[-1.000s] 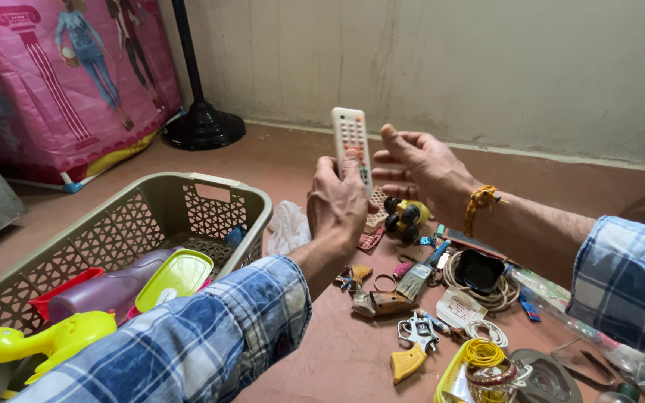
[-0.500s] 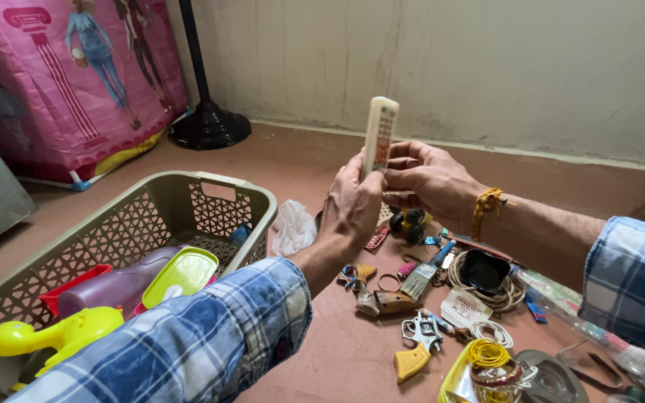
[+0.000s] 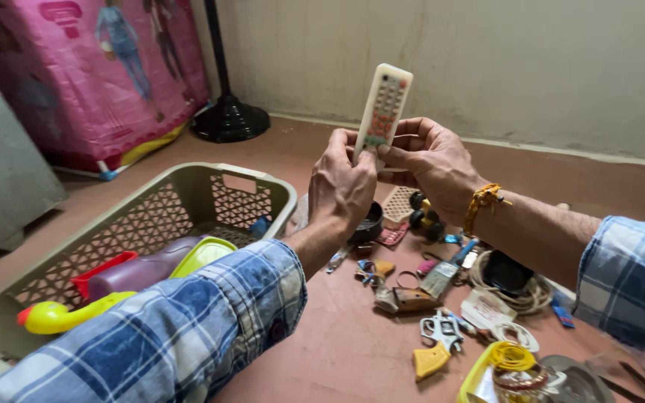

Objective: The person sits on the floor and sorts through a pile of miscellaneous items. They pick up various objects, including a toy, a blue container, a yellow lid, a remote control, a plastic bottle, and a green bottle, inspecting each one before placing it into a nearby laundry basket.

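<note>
Both hands grasp the remote (image 3: 383, 112) by its lower end, held upright above the floor clutter: left hand (image 3: 340, 192) wrapped around it, right hand (image 3: 428, 166) pinching. Risk: the top-heavy remote may slip and drop onto the small items (image 3: 442, 298) below.
</note>
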